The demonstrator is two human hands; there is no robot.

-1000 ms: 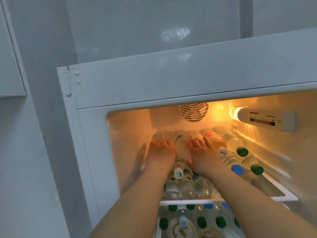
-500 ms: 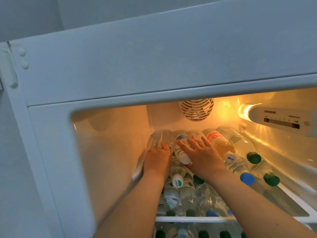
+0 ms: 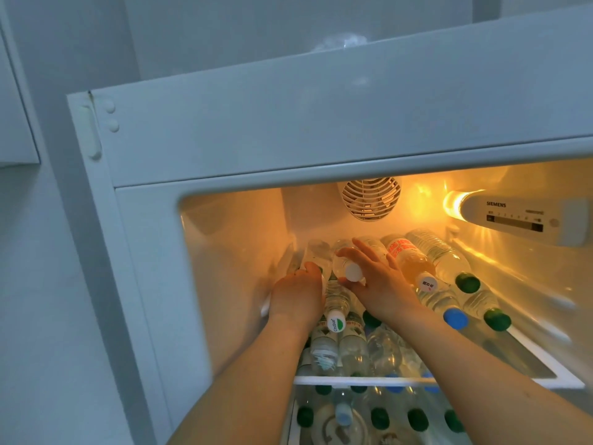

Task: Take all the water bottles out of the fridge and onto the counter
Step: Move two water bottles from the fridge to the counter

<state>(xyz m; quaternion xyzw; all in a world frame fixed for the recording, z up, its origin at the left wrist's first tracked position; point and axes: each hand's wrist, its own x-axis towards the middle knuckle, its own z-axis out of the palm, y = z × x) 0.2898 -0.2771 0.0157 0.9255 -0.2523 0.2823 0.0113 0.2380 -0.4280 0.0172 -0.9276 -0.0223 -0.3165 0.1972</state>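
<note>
Top shelf (image 3: 545, 367): bottles lying piled on their sides, caps toward me
Right hand (image 3: 378, 281): fingers spread fairly wide over a white-capped bottle (image 3: 345, 263) on top of the pile, thumb under its cap
Left hand (image 3: 296, 295): just beside it, fingers curled round a clear bottle (image 3: 317, 252) by the fridge's left wall (image 3: 231, 252)
Lower shelf: more bottles, green and blue caps

Two bare forearms in frame, entering from the bottom edge. No sleeves visible anywhere up to where the picture cuts them off. Left hand (image 3: 296, 297) and right hand (image 3: 380, 281): no gloves, rings, watch or wrist straps visible. Nails are hard to make out, partly blurred. Small dark mark on the right forearm near the lower right corner, too small to tell what it is. Nothing else of the person shows.
</note>
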